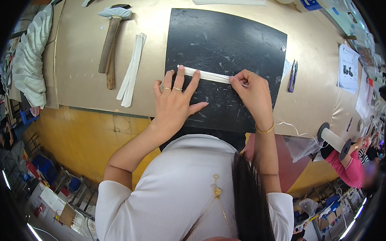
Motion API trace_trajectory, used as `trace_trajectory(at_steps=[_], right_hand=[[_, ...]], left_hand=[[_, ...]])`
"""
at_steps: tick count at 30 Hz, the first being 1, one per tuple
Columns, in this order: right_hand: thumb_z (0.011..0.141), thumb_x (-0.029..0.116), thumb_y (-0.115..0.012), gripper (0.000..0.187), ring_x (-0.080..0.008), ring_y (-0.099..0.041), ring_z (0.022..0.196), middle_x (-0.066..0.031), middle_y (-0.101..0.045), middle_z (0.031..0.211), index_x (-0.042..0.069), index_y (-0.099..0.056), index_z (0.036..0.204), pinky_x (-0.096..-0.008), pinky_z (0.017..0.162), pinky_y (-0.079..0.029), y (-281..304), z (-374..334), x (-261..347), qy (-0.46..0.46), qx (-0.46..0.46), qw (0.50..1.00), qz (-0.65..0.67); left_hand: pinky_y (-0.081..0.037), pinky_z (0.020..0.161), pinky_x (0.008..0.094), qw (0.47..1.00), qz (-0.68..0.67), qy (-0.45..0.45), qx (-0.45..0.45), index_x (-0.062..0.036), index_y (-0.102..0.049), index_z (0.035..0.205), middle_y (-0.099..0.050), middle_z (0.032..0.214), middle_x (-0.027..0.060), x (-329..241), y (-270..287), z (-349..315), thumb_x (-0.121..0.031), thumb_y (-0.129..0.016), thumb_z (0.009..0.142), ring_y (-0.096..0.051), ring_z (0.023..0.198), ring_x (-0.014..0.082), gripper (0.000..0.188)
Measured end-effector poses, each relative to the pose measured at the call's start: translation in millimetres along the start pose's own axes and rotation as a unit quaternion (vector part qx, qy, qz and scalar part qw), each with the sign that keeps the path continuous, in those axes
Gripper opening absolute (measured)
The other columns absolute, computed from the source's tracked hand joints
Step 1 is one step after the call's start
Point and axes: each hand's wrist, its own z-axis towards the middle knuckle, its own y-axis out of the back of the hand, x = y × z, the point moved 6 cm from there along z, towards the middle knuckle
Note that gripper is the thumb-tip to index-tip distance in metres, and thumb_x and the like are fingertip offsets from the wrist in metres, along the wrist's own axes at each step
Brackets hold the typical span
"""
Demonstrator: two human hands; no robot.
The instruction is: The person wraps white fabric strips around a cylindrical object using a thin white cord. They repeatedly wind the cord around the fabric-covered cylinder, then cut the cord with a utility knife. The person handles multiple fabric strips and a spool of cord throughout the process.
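Observation:
A narrow white strip (pixel 210 77) lies crosswise on a black board (pixel 222 40). My left hand (pixel 173 96) has its fingers spread, with the fingertips pressing on the left part of the strip. At the strip's right end, my right hand (pixel 253 91) is closed in a pinch, thumb against forefinger. A thin white cord (pixel 294 126) comes from a spool (pixel 333 139) at the right table edge and passes behind my right wrist. A fine line of it seems to run along the strip into the pinch; the fingers partly hide this spot.
Left of the board lie two hammers (pixel 110 52), one head wrapped in cloth, and several white strips (pixel 132 70). Stacked white pieces (pixel 32 57) stand at the far left. Snips (pixel 293 76) and a printed sheet (pixel 348 69) lie right; another strip (pixel 229 2) lies beyond the board.

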Motion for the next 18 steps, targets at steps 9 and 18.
trace_trajectory(at_steps=[9, 18], right_hand=[[0.089, 0.022, -0.073, 0.025, -0.0124, -0.059, 0.061, -0.0084, -0.066, 0.068, -0.003, -0.072, 0.089, -0.0284, 0.059, -0.046, -2.0, 1.2, -1.1, 0.022, -0.012, 1.0, -0.014], [0.089, 0.022, -0.073, 0.025, -0.0174, -0.062, 0.061, -0.0104, -0.066, 0.068, -0.002, -0.072, 0.087, -0.0313, 0.06, -0.048, -0.6, 1.7, 1.1, 0.014, -0.011, 1.0, -0.025]], left_hand=[[-0.03, 0.099, 0.0549, 0.998, 0.0, 0.017, 0.059, -0.0335, -0.052, 0.147, -0.048, 0.142, 0.0308, -12.4, 4.1, 8.0, -0.066, -0.076, 0.07, -0.044, 0.126, 0.044, 0.086], [-0.03, 0.101, 0.0575, 0.997, -0.002, 0.014, 0.08, -0.0401, -0.046, 0.151, -0.04, 0.146, 0.0362, -18.5, 3.2, 6.6, -0.066, -0.077, 0.068, -0.041, 0.127, 0.0492, 0.093]])
